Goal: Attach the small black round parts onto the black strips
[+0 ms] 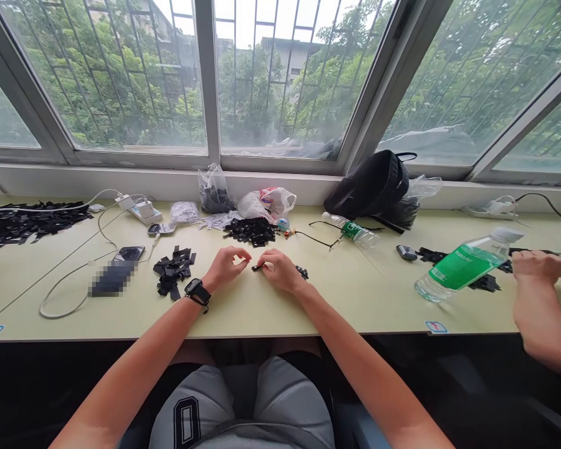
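My right hand [280, 269] pinches a small black piece [257, 267] between thumb and fingertips, just above the table [243, 312]. Facing it, my left hand [227, 268] has its thumb and forefinger curled together in a pinch; whether anything tiny sits between the tips, I cannot make out. A small gap separates the two hands. Left of my left hand lies a loose heap of black strips [174, 271]. Small dark shiny parts [302, 272] lie partly hidden beside my right wrist. Beyond my hands is a pile of black pieces [252, 231].
A phone [116, 274] and white cable lie left, near a power strip [143, 209]. Eyeglasses [330, 242], a small bottle [353, 231] and a black bag [369, 187] stand behind. At right, a tilted green-labelled bottle [467, 265] is near another person's hands [537, 268].
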A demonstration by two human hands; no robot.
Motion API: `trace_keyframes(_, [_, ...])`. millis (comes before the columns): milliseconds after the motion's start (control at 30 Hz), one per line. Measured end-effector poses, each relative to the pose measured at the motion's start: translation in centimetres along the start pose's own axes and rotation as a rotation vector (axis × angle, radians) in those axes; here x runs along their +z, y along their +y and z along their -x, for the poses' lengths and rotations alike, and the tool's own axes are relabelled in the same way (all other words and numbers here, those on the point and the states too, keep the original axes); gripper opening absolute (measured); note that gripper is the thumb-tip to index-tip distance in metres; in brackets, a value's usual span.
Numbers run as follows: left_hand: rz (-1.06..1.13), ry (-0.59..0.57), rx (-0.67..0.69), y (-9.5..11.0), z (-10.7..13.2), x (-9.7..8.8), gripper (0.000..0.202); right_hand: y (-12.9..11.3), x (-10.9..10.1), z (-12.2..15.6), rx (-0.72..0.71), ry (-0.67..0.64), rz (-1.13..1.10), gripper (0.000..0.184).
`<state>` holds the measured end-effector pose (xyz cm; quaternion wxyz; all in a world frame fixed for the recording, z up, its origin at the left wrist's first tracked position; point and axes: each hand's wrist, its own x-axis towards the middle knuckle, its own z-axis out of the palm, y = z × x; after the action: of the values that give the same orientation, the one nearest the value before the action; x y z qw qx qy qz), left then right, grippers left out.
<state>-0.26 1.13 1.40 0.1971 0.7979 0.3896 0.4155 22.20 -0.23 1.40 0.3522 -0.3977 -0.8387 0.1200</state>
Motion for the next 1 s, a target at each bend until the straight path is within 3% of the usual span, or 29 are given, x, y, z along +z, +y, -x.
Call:
trace_keyframes(167, [-0.016, 0.004, -0.025, 0.2, 0.1, -0.1, 0.014, -0.5, -0.6, 0.1, 0.034, 0.058, 0.093, 0.036])
trace_keyframes(333, [0.003, -0.046, 0.007, 0.5, 0.3, 0.1, 0.015, -1.0, -0.5, 0.2, -0.003, -0.067, 0.041, 0.030])
trace_keyframes(500, [-0.001, -0.046, 0.011, 0.5, 0.3, 0.1, 0.015, -0.4, 0.0, 0.1, 0.010, -0.088, 0.111, 0.027])
trace_keyframes(700, [-0.052, -0.022, 0.019, 0.3, 0.4, 0.3, 0.015, 0.8, 0.4, 0.0, 0.012, 0.018, 0.210, 0.041])
trace_keyframes(800, [-0.159, 0.019, -0.035, 0.7, 0.4, 0.2, 0.015, 1.0, -0.2, -0.1, 0.032, 0.062, 0.198, 0.035])
trace_keyframes(900, [-0.325, 0.095, -0.187, 1.2, 0.2, -1.3, 0.014, 1.1, -1.0, 0.0, 0.097, 0.102, 0.200, 0.024])
trace_keyframes(1000, [-0.493, 0.096, -0.317, 1.0, 0.3, -4.5, 0.015, 1.1, -1.6, 0.0, 0.140, 0.155, 0.194, 0.016])
